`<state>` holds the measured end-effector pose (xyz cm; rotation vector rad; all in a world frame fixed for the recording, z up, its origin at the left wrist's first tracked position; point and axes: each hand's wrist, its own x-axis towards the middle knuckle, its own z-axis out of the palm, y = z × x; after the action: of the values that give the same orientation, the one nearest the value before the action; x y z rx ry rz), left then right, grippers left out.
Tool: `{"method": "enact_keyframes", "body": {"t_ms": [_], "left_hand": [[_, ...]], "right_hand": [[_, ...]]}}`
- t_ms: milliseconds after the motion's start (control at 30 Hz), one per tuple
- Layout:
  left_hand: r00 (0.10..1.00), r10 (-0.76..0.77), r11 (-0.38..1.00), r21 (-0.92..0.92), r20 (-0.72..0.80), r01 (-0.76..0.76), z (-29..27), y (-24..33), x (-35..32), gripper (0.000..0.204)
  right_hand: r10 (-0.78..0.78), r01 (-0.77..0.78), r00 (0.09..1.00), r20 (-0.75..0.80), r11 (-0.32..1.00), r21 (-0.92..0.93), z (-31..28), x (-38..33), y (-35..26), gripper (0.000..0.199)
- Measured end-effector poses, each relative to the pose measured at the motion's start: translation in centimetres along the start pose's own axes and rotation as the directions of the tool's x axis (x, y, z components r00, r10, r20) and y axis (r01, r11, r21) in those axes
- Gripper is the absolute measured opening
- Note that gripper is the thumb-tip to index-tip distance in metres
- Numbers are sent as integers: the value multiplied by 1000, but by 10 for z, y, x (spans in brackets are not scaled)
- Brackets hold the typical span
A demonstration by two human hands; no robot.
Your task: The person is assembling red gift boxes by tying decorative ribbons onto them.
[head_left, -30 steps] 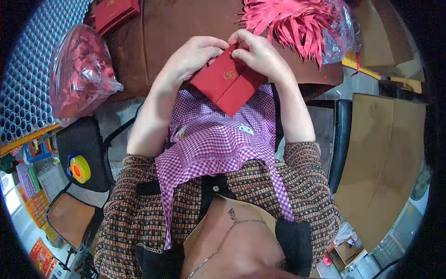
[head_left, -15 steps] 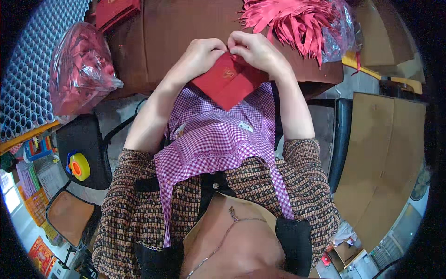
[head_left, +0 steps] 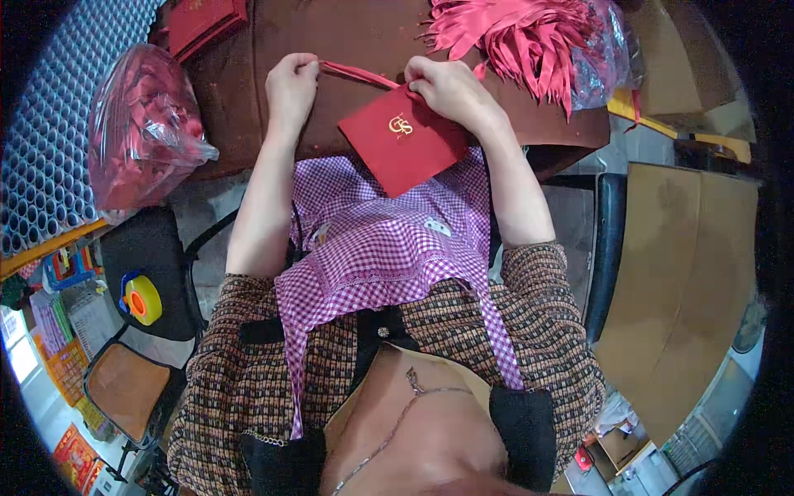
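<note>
My right hand pinches the upper corner of a flat red paper bag with a gold emblem. The bag hangs tilted over the near edge of the table, above my checked apron. From that pinched corner a narrow red ribbon runs left, drawn nearly straight. Its far end is between the thumb and fingers of my left hand, which is closed on it over the brown tabletop. Where the ribbon joins the bag is hidden behind my right fingers.
A heap of red ribbons lies at the upper right on clear plastic. At the left are a stack of red bags, a plastic sack of red pieces and a honeycomb-like rack. Yellow tape rests on a black chair.
My left hand has moved left, away from my right hand, drawing the ribbon out between them. The red bag has turned slightly, and its gold emblem shows more fully.
</note>
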<state>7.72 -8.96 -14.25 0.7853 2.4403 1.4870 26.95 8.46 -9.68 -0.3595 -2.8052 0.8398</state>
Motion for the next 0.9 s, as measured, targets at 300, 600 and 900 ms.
{"method": "enact_keyframes", "body": {"t_ms": [300, 600, 900], "left_hand": [[836, 395, 847, 201, 381, -492, 2, 30, -63, 24], [867, 377, 860, 225, 325, -458, 14, 32, -73, 23], [873, 35, 977, 168, 487, -133, -5, 65, -62, 15]], "right_hand": [[-2, 31, 963, -270, 994, 104, 7, -13, 8, 19], [396, -518, 753, -526, 849, -103, -7, -34, 40, 35], [287, -37, 746, -601, 918, 394, -4, -24, 55, 7]]}}
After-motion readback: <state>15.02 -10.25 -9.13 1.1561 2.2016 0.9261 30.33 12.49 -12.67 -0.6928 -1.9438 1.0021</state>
